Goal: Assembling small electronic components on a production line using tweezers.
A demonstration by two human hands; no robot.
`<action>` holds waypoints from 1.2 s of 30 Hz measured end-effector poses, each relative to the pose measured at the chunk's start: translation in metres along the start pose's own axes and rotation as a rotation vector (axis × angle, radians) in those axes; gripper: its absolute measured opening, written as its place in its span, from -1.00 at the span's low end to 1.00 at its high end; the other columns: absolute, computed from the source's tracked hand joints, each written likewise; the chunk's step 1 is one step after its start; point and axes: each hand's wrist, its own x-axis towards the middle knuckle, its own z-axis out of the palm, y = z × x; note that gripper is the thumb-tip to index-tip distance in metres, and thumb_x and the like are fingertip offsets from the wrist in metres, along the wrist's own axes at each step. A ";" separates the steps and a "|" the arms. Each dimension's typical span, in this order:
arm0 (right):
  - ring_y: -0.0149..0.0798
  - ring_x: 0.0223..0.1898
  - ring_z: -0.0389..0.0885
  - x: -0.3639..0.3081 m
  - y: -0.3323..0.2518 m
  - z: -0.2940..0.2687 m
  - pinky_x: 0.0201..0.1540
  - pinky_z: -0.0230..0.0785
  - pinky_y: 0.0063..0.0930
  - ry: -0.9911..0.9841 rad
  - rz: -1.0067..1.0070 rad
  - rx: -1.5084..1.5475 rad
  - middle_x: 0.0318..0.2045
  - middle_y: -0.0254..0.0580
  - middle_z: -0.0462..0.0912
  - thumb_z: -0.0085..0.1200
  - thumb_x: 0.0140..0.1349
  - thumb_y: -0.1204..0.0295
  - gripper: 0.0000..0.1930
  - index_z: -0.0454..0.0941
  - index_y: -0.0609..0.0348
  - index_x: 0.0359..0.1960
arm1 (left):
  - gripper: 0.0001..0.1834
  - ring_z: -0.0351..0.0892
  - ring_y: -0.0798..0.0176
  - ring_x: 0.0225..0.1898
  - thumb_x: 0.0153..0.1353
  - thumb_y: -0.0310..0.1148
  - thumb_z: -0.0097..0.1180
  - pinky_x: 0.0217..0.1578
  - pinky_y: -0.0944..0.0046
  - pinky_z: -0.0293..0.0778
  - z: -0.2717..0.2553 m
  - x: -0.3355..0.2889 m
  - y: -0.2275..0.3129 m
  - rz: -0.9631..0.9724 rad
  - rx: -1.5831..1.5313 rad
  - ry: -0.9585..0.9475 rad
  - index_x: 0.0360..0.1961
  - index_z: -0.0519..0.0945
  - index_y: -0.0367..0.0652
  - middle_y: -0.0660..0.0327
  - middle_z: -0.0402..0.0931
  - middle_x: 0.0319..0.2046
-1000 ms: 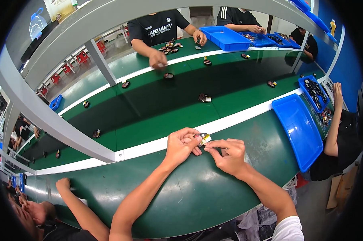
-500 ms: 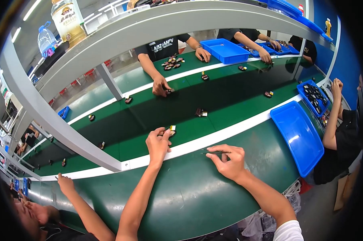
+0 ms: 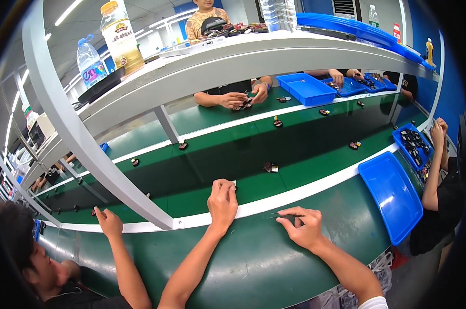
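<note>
My left hand (image 3: 223, 207) reaches over the white rail onto the green belt, its fingers closed over a small dark part (image 3: 234, 184). Only a pale edge of that part shows past the fingertips. To the right, above the green worktop, my right hand (image 3: 306, 229) pinches a pair of thin dark tweezers (image 3: 287, 215), tips pointing left. Another dark part with a pale label (image 3: 270, 167) lies on the belt beyond my hands, apart from both.
Several similar parts are spaced along the green belt (image 3: 202, 170). A blue tray (image 3: 390, 198) sits on the worktop at right, with a filled blue tray (image 3: 412, 147) beyond it. A grey post (image 3: 104, 154) rises at left. Co-workers' hands (image 3: 109, 222) work on both sides.
The view has shifted, showing more of the upper shelf. My left fingers have curled further over the part, hiding its yellow label. Across the belt, a co-worker's hands have come together around some parts.
</note>
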 end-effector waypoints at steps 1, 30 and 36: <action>-0.48 -0.82 0.19 0.000 -0.002 0.000 -0.68 0.06 -0.55 -0.004 0.010 -0.002 -0.75 -0.33 0.52 0.45 -0.03 0.54 -0.83 0.74 0.10 -0.38 | -0.96 0.59 0.20 -0.53 0.25 -0.61 0.15 -0.49 0.22 0.47 0.000 0.001 0.001 0.019 0.000 0.004 -0.31 0.61 -0.27 0.18 0.57 -0.24; -0.54 -0.81 0.21 -0.001 -0.005 -0.001 -0.69 0.04 -0.57 -0.073 0.010 0.021 -0.63 -0.26 0.67 0.44 -0.03 0.58 -0.84 0.74 0.20 -0.39 | -0.83 0.55 0.06 -0.58 0.22 -0.49 0.30 -0.57 0.12 0.43 0.003 -0.006 0.011 0.309 0.179 -0.180 -0.49 0.59 -0.25 0.18 0.50 -0.51; -0.43 -0.81 0.29 -0.003 -0.003 -0.001 -0.66 0.19 -0.53 -0.103 0.046 -0.020 -0.60 -0.29 0.71 0.45 -0.03 0.51 -0.84 0.73 0.11 -0.38 | -0.87 0.56 0.07 -0.58 0.20 -0.50 0.30 -0.57 0.13 0.44 0.003 -0.007 0.010 0.307 0.160 -0.176 -0.46 0.59 -0.25 0.18 0.51 -0.48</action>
